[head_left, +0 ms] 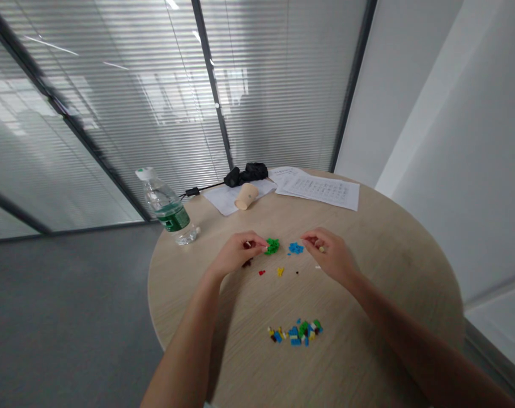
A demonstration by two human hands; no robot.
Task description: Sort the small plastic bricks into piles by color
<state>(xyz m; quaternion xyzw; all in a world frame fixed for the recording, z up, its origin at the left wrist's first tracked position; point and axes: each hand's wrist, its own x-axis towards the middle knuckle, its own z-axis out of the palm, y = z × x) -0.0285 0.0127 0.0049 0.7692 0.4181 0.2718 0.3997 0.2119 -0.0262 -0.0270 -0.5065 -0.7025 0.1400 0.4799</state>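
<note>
Head camera: worn on the person's head, looking forward and steeply down
Round, pale wood-grain table (pixel 388 272): viewed from above its near side
Small multicoloured plastic bricks (pixel 295 333): low in view, appearing tiny
Glass wall with white slatted blinds (pixel 278 73): farthest, its dark straight uprights (pixel 212 82) splaying toward the top

The left hand (pixel 239 249) and right hand (pixel 330 252) are facing each other, apart.
The left forearm (pixel 190 326) is slanting up and rightward, thumb and bent fingers lying close at the tips; the right forearm (pixel 388 314) is slanting up and leftward, its fingers bending beside the thumb.
</note>
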